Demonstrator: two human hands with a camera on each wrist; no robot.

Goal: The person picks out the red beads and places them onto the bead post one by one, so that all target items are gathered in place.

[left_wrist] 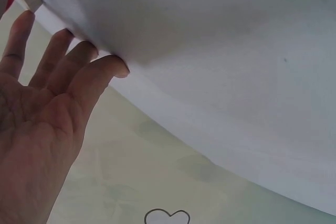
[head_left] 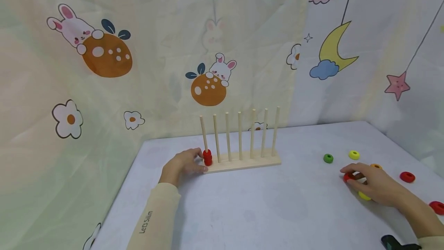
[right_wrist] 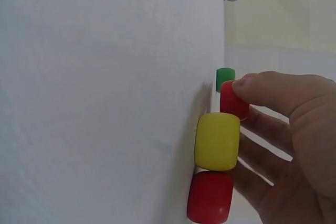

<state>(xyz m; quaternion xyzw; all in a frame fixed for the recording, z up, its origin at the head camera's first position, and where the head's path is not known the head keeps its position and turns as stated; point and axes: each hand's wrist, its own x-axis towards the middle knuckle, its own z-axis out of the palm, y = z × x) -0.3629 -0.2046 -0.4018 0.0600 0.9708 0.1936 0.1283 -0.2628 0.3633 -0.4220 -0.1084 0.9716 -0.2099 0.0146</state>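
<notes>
A wooden peg rack (head_left: 246,162) with several upright pegs stands toward the back of the table. Red beads (head_left: 207,157) are stacked low on its leftmost peg. My left hand (head_left: 182,164) holds the rack's left end, the thumb by the front corner and a finger close to the red beads; in the left wrist view a fingertip meets the rack's edge. At the right, my right hand (head_left: 379,186) pinches a red bead (right_wrist: 234,102) between thumb and fingers. A yellow bead (right_wrist: 217,141) lies just under that hand, partly hidden in the head view.
Around the right hand lie a green bead (head_left: 328,158), a yellow bead (head_left: 354,154), an orange bead (head_left: 376,166) partly covered by the hand, and red beads (head_left: 407,177) farther right. A black object (head_left: 399,243) sits by the right wrist. A printed curtain (head_left: 156,68) hangs behind the table.
</notes>
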